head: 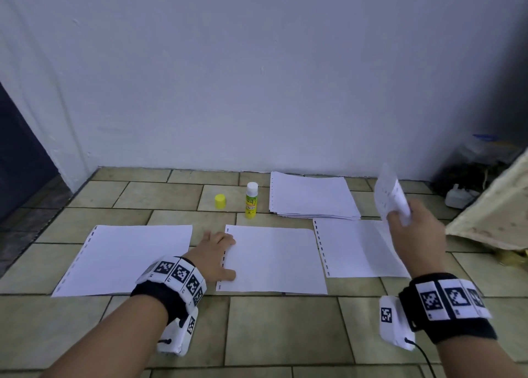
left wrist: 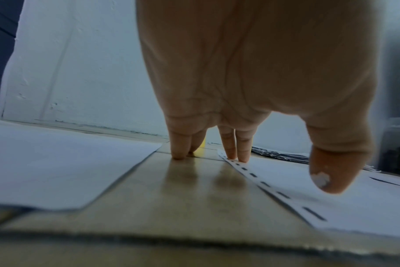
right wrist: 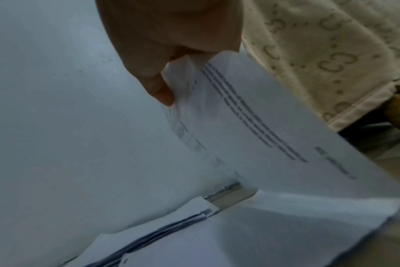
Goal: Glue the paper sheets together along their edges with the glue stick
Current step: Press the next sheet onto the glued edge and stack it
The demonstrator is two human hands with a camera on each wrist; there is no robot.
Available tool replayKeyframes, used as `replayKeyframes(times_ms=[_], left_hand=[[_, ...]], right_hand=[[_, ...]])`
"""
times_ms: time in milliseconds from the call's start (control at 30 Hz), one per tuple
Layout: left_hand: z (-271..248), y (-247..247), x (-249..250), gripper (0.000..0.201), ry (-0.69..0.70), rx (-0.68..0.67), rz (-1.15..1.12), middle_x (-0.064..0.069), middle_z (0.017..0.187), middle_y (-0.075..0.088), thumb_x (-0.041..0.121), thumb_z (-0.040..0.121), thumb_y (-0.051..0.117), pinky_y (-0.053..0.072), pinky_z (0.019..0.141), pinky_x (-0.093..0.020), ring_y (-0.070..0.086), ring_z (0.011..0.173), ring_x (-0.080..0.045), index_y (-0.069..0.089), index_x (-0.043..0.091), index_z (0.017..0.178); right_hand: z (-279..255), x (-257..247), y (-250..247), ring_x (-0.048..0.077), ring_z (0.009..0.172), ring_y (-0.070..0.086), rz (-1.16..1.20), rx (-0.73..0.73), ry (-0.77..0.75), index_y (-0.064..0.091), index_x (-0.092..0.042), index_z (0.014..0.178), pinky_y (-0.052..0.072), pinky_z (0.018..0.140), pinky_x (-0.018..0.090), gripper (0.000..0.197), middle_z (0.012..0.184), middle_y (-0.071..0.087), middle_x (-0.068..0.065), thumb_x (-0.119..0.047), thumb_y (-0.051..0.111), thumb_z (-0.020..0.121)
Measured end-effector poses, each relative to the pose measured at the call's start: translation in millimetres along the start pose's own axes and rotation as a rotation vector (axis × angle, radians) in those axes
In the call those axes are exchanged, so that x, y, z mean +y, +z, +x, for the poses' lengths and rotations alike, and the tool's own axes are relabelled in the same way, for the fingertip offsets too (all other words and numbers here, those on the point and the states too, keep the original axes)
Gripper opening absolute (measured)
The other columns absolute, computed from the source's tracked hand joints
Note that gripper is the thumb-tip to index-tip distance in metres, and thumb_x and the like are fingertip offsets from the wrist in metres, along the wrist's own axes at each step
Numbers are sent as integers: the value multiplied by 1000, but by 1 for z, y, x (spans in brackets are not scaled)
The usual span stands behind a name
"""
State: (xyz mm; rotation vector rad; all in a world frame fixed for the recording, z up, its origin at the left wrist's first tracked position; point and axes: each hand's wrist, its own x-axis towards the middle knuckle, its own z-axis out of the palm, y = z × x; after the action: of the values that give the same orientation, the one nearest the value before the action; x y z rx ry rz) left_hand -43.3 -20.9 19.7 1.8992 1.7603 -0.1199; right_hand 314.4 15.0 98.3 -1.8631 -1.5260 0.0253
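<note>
Head view, I log three paper sheets [head: 274, 259] on the tiled floor [head: 285, 329], uncapped glue stick [head: 251, 200] upright behind; left wrist view: left hand [left wrist: 251, 81] flat-fingered, pinning one sheet steady; right wrist view: right hand [right wrist: 169, 45] grip pinching lifted sheets [right wrist: 251, 126], seemingly for placing.

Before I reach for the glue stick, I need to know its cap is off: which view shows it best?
The head view: the glue stick stands upright on the floor, uncapped, with its yellow cap apart to its left. The left wrist view shows only a yellow sliver behind the fingers; the right wrist view shows none.
</note>
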Motion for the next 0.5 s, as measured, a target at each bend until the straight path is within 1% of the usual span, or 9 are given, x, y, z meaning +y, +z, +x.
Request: replayKeyframes(times_ms=[33,100,133,167,233,300,367,433,500], left_hand=[[-1,0,0,85,3,-1,2,6,157,12,42,84,67,20,117,-42,-6,147,-31,18,19,150],[-2,0,1,89,8,-1,5,6,157,12,45,82,69,19,117,-41,-6,146,-31,18,19,150],[-2,0,1,90,7,-5,12,6,157,12,45,82,69,18,116,-41,-6,146,-31,17,19,150],[-2,-1,2,91,7,-6,21,6,157,12,45,82,70,18,116,-41,-6,147,-31,17,19,151],[-4,0,2,91,8,-3,35,6,157,11,45,82,70,18,116,-41,-6,147,-31,16,19,151],[-5,-1,3,92,8,-4,40,6,157,11,45,82,70,18,116,-41,-6,147,-31,16,19,151],[-6,-1,3,92,9,-8,43,6,157,11,45,82,70,18,116,-41,-6,147,-31,16,19,151],[-6,-1,3,92,8,-6,54,5,157,12,46,81,70,18,116,-41,-6,147,-31,16,19,151],[-5,-1,3,93,8,-1,61,5,157,13,48,81,70,17,117,-41,-5,146,-31,16,19,151]], right_hand=[[0,-2,1,30,68,52,-53,-130,0,55,-10,89,37,61,31,8,71,55,8,-18,55,88],[-3,-7,6,24,68,53,-199,-409,-16,59,-17,90,36,58,27,6,65,53,-1,-21,59,86],[-6,-7,10,21,68,52,-252,-486,-20,60,-20,88,34,55,26,4,63,51,-5,-21,60,84],[-8,-8,13,21,70,52,-273,-517,-10,60,-19,86,33,55,26,3,63,49,-7,-19,59,83],[-11,-6,17,23,77,52,-292,-542,22,61,-14,84,34,57,26,6,67,52,-4,-17,56,83],[-11,-5,16,23,77,53,-307,-534,44,63,-12,88,34,56,26,11,72,55,1,-16,54,83],[-10,-11,7,25,73,54,-258,-433,50,63,-12,92,37,57,27,12,72,56,3,-17,55,84],[-11,-26,-6,27,70,55,-193,-308,7,61,-13,92,41,58,29,10,73,58,6,-19,56,85],[-18,-48,-13,23,66,53,-182,-283,-60,58,-15,90,34,53,26,8,73,57,4,-21,57,85]])
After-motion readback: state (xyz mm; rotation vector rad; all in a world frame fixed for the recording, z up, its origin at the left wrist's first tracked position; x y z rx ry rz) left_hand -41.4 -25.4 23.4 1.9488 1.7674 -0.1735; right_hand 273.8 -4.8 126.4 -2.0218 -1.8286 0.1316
